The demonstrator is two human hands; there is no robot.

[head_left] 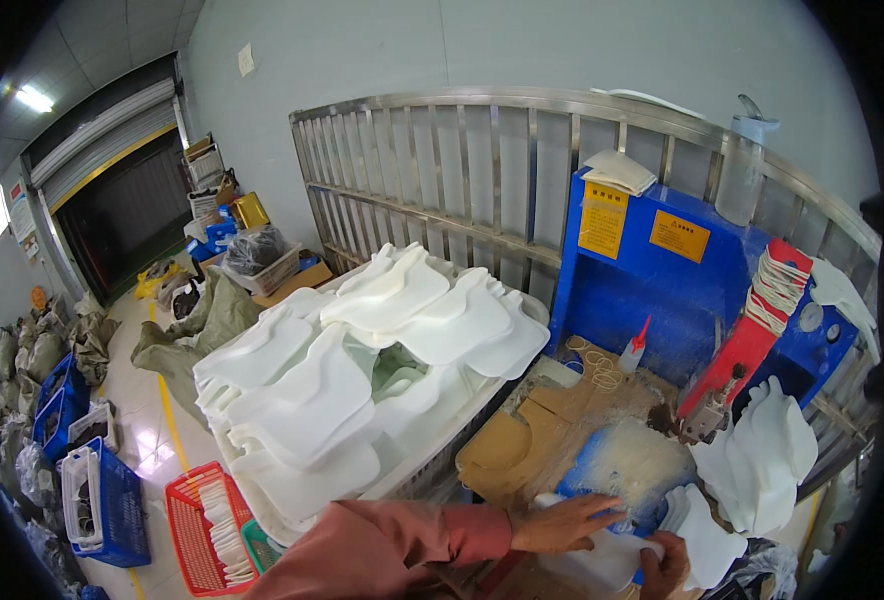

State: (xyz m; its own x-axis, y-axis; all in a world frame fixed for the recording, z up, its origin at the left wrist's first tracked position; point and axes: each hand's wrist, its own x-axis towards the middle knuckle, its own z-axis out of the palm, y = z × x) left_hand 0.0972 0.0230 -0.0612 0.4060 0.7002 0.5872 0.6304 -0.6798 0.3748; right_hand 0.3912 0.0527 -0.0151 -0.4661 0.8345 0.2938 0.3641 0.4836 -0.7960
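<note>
At the lower edge, a flat white curved piece (602,562), smooth and roughly sole-shaped, lies under my hands at the front of a blue machine (642,300). Over its far edge my left hand (565,522) reaches with fingers stretched out, touching it. My right hand (667,568) has its fingers bent and pinches the piece's right side. Similar white pieces (704,540) lie fanned just right of my hands, and another upright bunch (759,455) leans behind them. The blue work surface (627,460) beyond my fingers carries a cloudy, whitish coating.
A large pile of white pieces (312,400) fills a white crate to the left. Brown cardboard (502,440), a red-tipped bottle (634,348) and a red arm (717,365) wound with cord are beyond. A red basket (187,530) and blue crates (117,510) stand on the floor; metal railing (432,210) runs behind.
</note>
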